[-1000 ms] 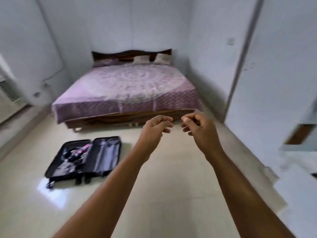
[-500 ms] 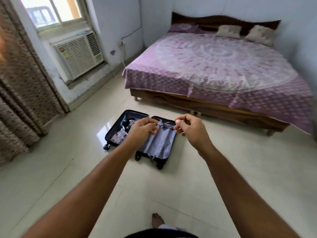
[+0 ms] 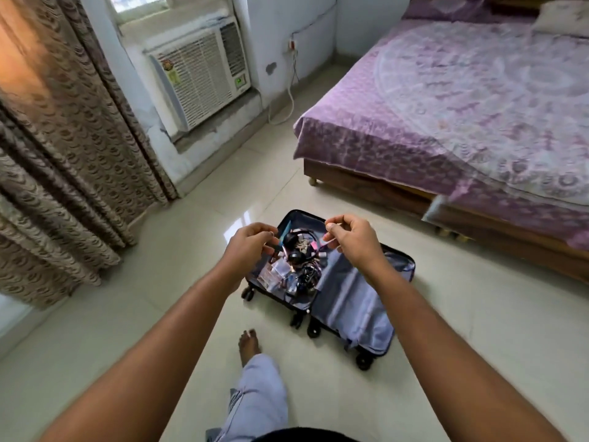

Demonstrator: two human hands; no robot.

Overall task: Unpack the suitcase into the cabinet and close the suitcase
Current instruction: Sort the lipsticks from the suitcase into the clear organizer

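A black suitcase lies open flat on the tiled floor, lined in pale blue. Its left half holds a heap of small things: black headphones, cables, small packets, something teal and something pink. The right half shows only bare lining. My left hand and my right hand hover in the air above the suitcase, both with fingers curled and thumb against fingertips. Nothing is visible in either hand. No cabinet is in view.
A bed with a purple patterned cover stands at the right. A window air conditioner sits low in the far wall with a cord hanging beside it. Brown curtains hang at the left. My bare foot steps forward.
The view has swung left and down from the bed wall, and I have walked closer to the suitcase. Both hands stay raised and curled in front of me.
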